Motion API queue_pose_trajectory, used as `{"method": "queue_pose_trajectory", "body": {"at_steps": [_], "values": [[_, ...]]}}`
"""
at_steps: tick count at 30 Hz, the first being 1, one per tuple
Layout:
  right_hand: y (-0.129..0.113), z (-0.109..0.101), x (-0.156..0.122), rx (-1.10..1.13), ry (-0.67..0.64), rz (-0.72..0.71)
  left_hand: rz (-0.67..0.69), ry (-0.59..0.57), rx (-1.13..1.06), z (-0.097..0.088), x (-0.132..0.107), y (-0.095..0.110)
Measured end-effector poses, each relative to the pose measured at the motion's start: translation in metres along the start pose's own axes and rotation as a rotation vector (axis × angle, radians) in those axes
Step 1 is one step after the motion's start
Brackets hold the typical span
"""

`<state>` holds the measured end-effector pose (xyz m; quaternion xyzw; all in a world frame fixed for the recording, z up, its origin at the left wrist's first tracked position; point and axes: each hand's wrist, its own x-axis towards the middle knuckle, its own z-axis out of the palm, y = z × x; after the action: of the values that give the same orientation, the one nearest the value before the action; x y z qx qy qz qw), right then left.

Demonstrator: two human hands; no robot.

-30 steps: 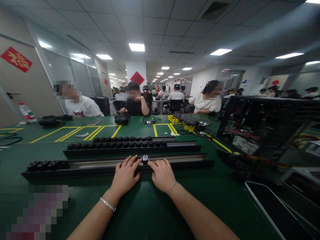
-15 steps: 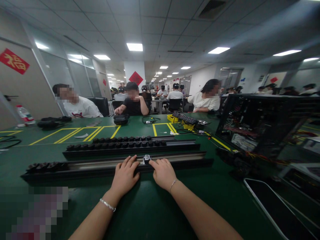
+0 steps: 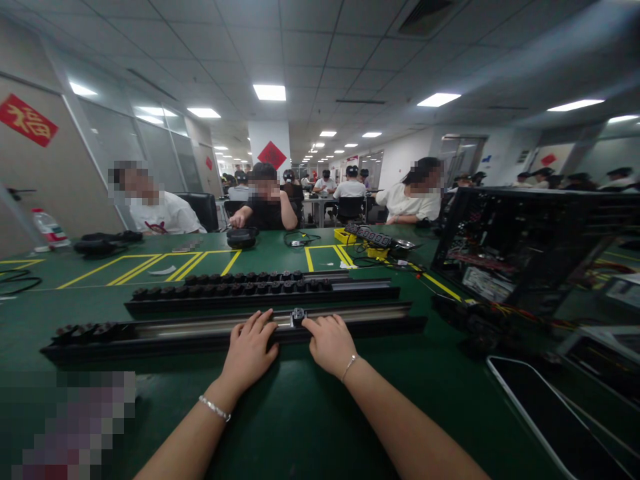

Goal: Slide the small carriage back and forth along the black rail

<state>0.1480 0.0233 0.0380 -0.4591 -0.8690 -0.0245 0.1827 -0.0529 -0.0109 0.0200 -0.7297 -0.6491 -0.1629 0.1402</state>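
A long black rail (image 3: 165, 333) lies across the green table in front of me, with several black round parts at its left end. A small black and silver part (image 3: 298, 315) sits in the rail's channel. My left hand (image 3: 250, 352) rests on the rail just left of that part, fingers spread flat. My right hand (image 3: 327, 343) lies on the rail just right of it, forefinger touching the part, the other fingers curled.
Two more black rails (image 3: 260, 292) filled with round parts lie behind. An open computer case (image 3: 525, 247) stands at the right, a dark panel (image 3: 545, 417) at the near right. Other people sit across the table (image 3: 125, 263) with headsets, cables and a power strip (image 3: 373, 237).
The small part has slid a little to the right along the rail, and my right hand has shifted right with it. My left hand has barely moved.
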Motion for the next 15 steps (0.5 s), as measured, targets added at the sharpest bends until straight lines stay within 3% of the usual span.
{"method": "queue_pose_trajectory", "body": {"at_steps": [15], "values": [[0.0074,-0.0078,0.0014,-0.025,-0.054,0.055,0.008,0.028,0.001,0.0018,-0.0004,-0.0006]]}}
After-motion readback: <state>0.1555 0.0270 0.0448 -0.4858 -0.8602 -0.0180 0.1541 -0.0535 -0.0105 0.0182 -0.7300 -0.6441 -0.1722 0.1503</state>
